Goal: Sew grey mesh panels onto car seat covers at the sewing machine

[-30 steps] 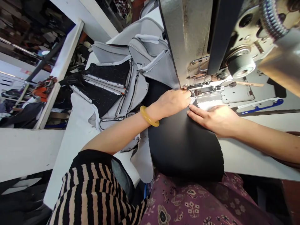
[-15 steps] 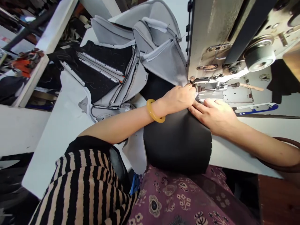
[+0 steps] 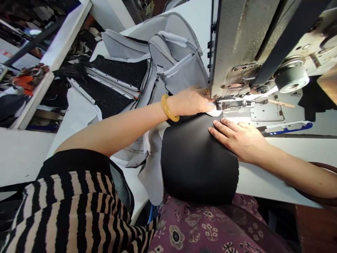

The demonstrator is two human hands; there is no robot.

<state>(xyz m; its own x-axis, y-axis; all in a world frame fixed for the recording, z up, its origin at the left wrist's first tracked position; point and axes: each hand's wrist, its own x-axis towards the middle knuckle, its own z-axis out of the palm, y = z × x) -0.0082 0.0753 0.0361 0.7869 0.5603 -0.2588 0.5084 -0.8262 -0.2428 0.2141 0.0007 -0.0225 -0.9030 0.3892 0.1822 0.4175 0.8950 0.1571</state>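
Observation:
My right hand (image 3: 239, 138) lies flat on a black leather-like sheet (image 3: 200, 161), fingers stretched and apart, just in front of the presser foot (image 3: 220, 104) of a sewing machine (image 3: 237, 45). Left of the foot, my left hand (image 3: 191, 101) is closed on grey fabric (image 3: 181, 77) along the far edge of the black sheet; its fingers are slightly blurred. A small pale patch of fabric (image 3: 214, 110) shows between its thumb and the foot. The black sheet drapes over the table's front edge onto my lap.
Sewn grey and black panels (image 3: 118, 77) are heaped on the white table (image 3: 263, 175) to the left. Blue-handled snips (image 3: 289, 128) lie right of the foot. A black scrap (image 3: 313, 98) is farther right. A cluttered shelf (image 3: 60, 38) stands at far left.
My left hand has shifted left and away from me, off my right fingertips. My right fingers have spread and flattened. More of the black sheet's left edge shows, and the view has tilted slightly.

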